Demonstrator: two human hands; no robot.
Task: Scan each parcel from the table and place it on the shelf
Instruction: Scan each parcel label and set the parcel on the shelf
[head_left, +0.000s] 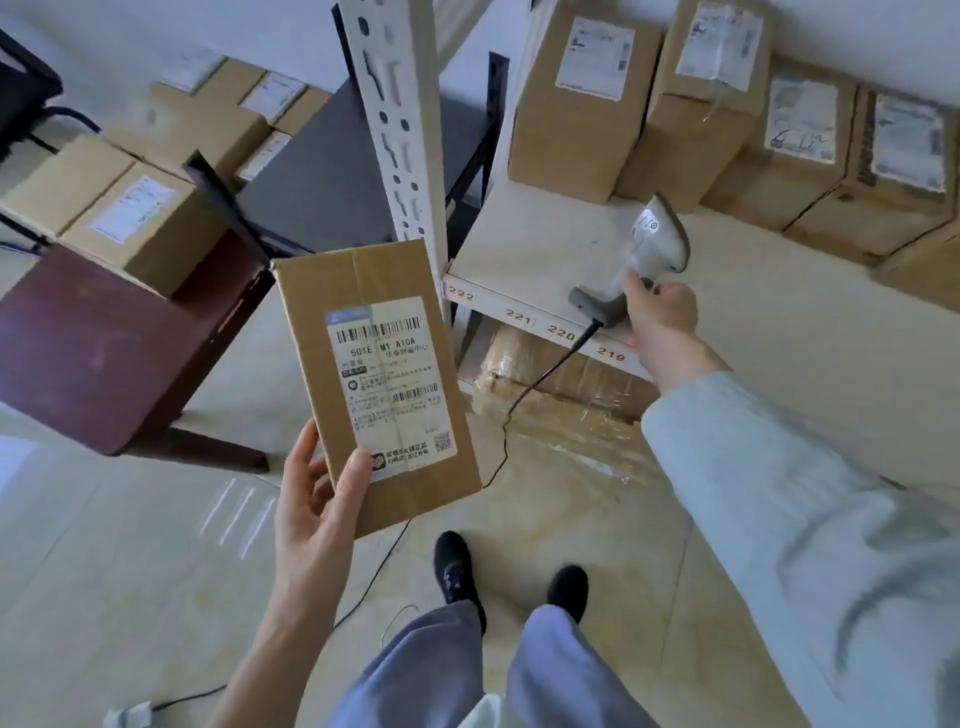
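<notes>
Shelf holds four brown labelled boxes along its back. Left hand grips a labelled parcel by its lower corner, in the air, label up. Right hand, arm outstretched, grips a grey corded scanner at the shelf's front edge.

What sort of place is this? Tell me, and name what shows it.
Likely a parcel storeroom or pickup depot: labelled cardboard parcels line a shelf with numbered slots, and the right hand holds a corded barcode scanner.
</notes>
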